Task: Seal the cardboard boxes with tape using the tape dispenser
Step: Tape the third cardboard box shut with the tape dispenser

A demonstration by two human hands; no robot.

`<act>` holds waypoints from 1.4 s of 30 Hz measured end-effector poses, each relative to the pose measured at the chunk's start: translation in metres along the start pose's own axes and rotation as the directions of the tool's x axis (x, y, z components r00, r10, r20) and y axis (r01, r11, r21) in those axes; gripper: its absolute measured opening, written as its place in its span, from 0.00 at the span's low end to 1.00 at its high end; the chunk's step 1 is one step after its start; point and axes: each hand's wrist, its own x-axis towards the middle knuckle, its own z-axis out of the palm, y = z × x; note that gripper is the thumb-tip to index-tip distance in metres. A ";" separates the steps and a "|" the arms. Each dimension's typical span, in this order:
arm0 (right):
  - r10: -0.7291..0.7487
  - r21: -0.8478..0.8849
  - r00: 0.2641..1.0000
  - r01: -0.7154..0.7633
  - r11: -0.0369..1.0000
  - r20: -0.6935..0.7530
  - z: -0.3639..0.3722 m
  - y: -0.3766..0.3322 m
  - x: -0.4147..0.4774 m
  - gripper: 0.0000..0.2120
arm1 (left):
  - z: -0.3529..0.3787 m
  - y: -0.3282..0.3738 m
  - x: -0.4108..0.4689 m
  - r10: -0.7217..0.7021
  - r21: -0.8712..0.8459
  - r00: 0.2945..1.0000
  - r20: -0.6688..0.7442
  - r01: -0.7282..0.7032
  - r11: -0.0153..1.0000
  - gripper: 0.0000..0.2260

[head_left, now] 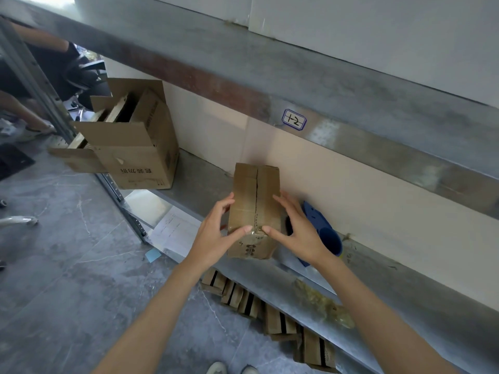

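Small cardboard box [255, 190]: it sits on the metal shelf [194, 179], near the front edge, with its flaps shut. A dark seam runs down the middle of its top. Some shiny clear tape shows at the near end of the seam.
Left hand [213, 238]: it holds the left side of the box. The fingers are spread and bent round the side edge. The thumb lies on top, close to the seam.
Right hand [299, 233]: it holds the right side the same way, fingers spread and bent round the edge, thumb on top by the seam. The two thumb tips are near each other.
Tape dispenser [328, 236]: blue, lying on the shelf just behind the right hand, by the back wall.
Ball of used tape [321, 303]: crumpled, on the shelf under the right arm.
Big cardboard box [140, 157]: open, flaps up, at the left end of the shelf, well apart from the small one.
Label [294, 120]: stuck on the shelf rail above, marked "1-2".
Flat boxes [243, 295]: in a row on the floor [67, 265] under the shelf.
Sheet of paper [172, 230]: under the shelf, near a blue sticky note [153, 255].
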 end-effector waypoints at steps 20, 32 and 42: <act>-0.322 -0.257 0.944 0.295 0.920 -0.070 0.021 -0.014 0.011 0.18 | -0.034 -0.008 0.001 0.024 0.213 0.944 -0.330 0.050 0.976 0.22; -0.004 -0.230 1.000 0.005 0.973 0.005 -0.002 -0.010 0.023 0.27 | -0.034 0.004 0.018 -0.088 0.113 0.993 -0.084 0.098 0.989 0.36; -0.087 -0.358 0.976 0.010 0.934 -0.200 -0.001 -0.012 0.031 0.26 | -0.023 0.010 0.049 -0.037 0.446 0.993 -0.114 0.085 0.891 0.36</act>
